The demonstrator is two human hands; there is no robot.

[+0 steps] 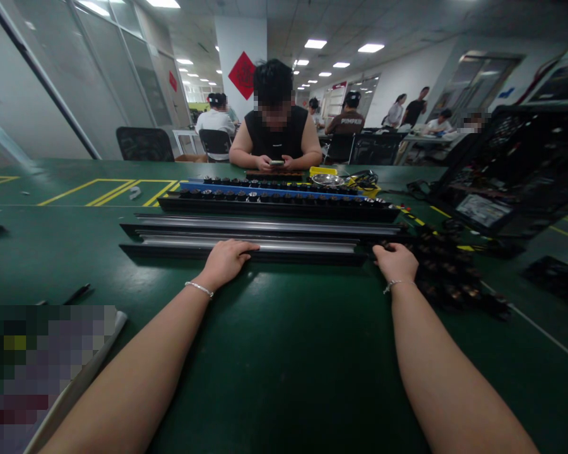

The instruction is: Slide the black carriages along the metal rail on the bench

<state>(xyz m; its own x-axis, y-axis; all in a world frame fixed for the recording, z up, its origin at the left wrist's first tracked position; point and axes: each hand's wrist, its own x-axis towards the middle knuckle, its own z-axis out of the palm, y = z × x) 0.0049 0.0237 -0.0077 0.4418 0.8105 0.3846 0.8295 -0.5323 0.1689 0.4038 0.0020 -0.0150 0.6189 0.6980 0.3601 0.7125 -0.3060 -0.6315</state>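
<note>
A long black channel rail (293, 255) with a shiny grey inner face lies across the green table in front of me. My left hand (226, 261) grips its near edge left of the middle, fingers over the rim and thumb on the near side. Just past the rail's right end, my right hand (398, 261) is closed in a pinch around a small dark part, whose kind I cannot make out. A second rail (265, 226) of the same kind lies parallel behind the first. Beside my right hand spreads a pile of small black parts (454, 274).
Farther back stand a black rail (284, 207) and a blue strip (284, 191) lined with several round black parts. A yellow tray (322, 171) and coiled cables (366, 181) lie behind. A large black case (511, 170) stands at right. Across the table a person (275, 129) holds a phone.
</note>
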